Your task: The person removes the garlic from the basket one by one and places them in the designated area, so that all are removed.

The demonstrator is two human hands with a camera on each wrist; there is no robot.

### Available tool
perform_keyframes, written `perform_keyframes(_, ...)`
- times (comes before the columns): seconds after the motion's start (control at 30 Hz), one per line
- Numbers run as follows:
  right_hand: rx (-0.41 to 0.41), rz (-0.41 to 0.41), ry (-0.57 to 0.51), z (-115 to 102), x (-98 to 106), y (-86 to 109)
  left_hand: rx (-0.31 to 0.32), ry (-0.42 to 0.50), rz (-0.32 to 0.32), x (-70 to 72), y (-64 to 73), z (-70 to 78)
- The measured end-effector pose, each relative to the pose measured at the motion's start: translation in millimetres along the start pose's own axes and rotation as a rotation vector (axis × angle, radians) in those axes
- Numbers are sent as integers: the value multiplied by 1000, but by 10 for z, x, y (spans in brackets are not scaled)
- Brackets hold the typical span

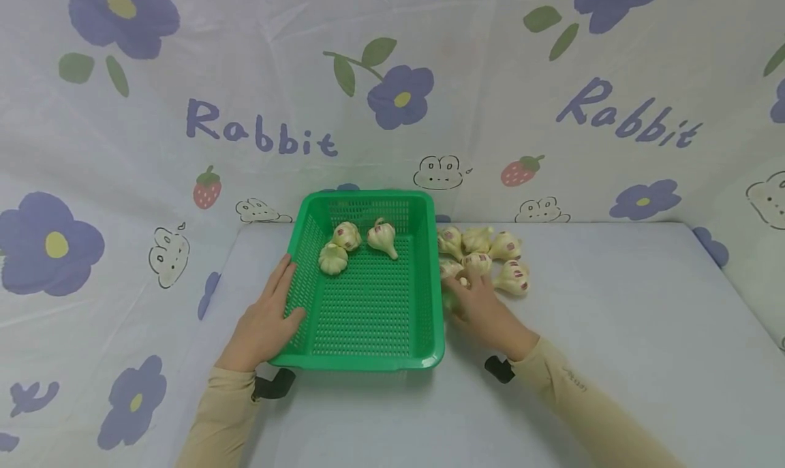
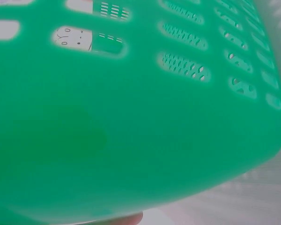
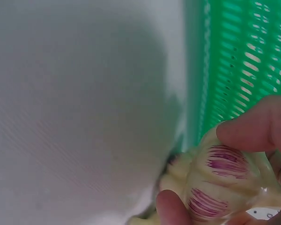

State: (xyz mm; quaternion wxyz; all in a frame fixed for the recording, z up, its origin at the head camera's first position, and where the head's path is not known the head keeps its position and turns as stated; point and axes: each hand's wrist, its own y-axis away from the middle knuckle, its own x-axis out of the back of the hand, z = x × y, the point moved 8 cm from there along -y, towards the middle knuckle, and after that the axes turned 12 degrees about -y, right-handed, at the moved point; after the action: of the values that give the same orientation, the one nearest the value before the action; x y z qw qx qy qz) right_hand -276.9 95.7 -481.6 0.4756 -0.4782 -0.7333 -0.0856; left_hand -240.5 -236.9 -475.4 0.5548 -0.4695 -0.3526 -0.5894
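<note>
The basket (image 1: pixel 362 364) stands on the surface (image 1: pixel 613 359), left of its middle, its far side by the back edge, with cloth (image 1: pixel 478 100) behind; inside, toward its back wall, two bulbs (image 1: pixel 333 259) sit together at the left and a third bulb (image 1: pixel 381 236) lies apart to their right. More bulbs (image 1: pixel 505 245) cluster just right of the basket, near the back edge. The left hand (image 1: pixel 264 325) rests at the basket's left rim, while the right hand (image 1: pixel 484 315) holds a bulb (image 3: pixel 220 183) in its fingers at the cluster's front, just beside the basket's right wall.
</note>
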Motion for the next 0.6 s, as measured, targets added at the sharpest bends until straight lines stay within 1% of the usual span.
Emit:
perform_keyframes(0.2, -44, -14, -8, 14, -73, 32, 1, -6, -6, -28, -6, -14)
perform_keyframes(0.47, -62, -9, -23, 59, -152, 80, 0, -9, 7, -17, -10, -13)
perform_keyframes(0.6, -83, -25, -20, 98, -215, 105, 6, -8, 7, -16, -12, -12)
